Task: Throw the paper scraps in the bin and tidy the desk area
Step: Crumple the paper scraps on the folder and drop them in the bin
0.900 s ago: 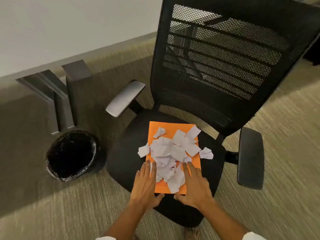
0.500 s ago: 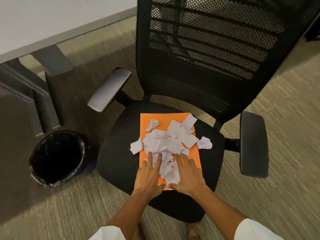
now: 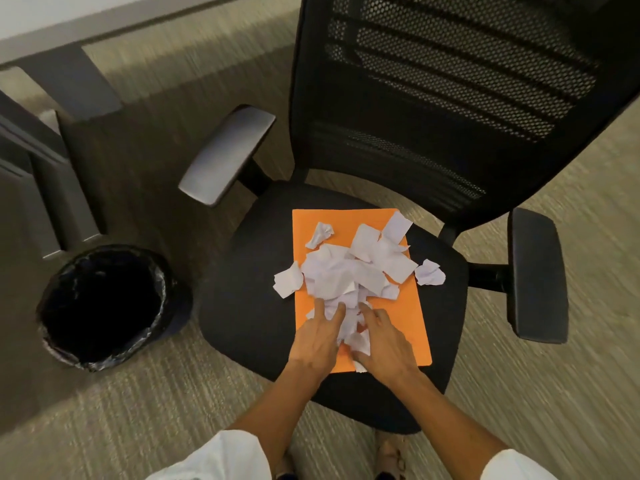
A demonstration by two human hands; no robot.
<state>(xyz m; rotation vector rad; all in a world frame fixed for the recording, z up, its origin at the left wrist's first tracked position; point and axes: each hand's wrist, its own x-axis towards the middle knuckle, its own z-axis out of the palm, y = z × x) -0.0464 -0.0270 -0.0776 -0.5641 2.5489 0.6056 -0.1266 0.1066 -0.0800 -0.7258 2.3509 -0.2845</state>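
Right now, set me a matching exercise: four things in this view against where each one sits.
Things:
1. bin
2. orange folder
3. paper scraps
4. hands: left hand, right hand

Places:
A. flat on the chair seat
B. at the near end of the scrap pile
C. on the carpet, left of the chair
D. heaped on the folder, a few spilling onto the seat

Pairs: 1-C, 2-A, 3-D, 4-B
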